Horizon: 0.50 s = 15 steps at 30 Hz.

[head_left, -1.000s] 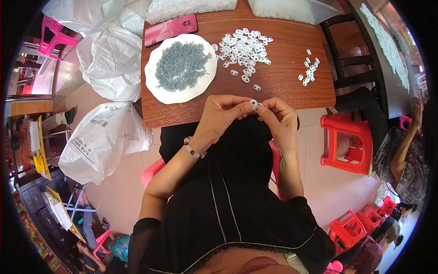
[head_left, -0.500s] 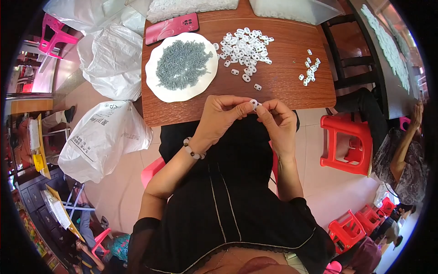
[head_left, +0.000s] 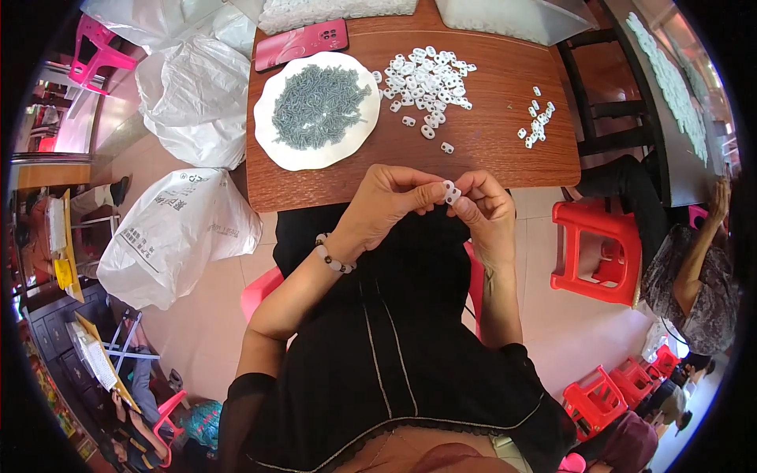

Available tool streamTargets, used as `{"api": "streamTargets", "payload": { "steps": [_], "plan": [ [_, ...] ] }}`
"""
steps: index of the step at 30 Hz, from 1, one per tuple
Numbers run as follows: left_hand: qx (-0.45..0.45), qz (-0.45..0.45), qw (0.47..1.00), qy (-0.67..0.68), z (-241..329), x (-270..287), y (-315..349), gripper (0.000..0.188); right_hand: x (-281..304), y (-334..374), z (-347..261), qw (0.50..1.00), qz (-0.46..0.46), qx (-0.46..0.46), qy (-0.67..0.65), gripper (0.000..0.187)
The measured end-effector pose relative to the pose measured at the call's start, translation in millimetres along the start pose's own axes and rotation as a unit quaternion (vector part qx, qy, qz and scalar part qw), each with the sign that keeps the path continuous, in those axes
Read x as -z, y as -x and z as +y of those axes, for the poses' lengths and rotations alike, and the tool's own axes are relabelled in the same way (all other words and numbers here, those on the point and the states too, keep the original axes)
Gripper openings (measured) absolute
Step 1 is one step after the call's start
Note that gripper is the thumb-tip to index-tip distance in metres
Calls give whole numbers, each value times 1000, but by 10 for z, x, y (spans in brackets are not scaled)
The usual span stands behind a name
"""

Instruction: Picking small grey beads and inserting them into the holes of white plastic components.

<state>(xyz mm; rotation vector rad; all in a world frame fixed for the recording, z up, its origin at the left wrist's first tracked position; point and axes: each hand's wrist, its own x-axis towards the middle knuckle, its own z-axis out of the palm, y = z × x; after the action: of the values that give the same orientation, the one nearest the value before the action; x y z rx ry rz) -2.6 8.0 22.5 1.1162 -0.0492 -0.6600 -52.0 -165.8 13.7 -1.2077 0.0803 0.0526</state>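
Note:
My left hand [head_left: 392, 199] and my right hand [head_left: 486, 206] meet just off the table's near edge. Thumb and fingers of both pinch one small white oval plastic piece with two holes [head_left: 452, 192], tilted between the fingertips. Whether anything sits in its holes is too small to tell. Beyond my hands lies a heap of similar white two-hole pieces [head_left: 426, 81], with a few strays on its near side. A smaller cluster of such pieces [head_left: 538, 126] is farther right. On the left stands a white wavy-rimmed plate [head_left: 276, 152] holding a pile of small grey-blue rods [head_left: 319, 106].
A pink phone [head_left: 300, 46] lies behind the plate on the brown wooden table [head_left: 505, 169]. Clear bins [head_left: 512, 20] line the far edge. White sacks [head_left: 177, 236] stand on the floor at left, a red stool [head_left: 595, 252] at right. Other people sit around.
Both hands have lowered slightly and shifted a little right with the white piece. The piece has turned, so more of its two-hole face shows.

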Motion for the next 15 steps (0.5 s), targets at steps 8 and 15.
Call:
{"api": "streamTargets", "payload": {
  "steps": [8, 15],
  "plan": [
    [-24, -13, 999, -43, 0, 0, -4, 25, 22, 7, 9, 999, -26, 23, -10, 35],
    [2, -47, 999, 11, 36, 16, 14, 23, 75, -101, -39, 981, -131, 88, 112, 44]
  ]
}}
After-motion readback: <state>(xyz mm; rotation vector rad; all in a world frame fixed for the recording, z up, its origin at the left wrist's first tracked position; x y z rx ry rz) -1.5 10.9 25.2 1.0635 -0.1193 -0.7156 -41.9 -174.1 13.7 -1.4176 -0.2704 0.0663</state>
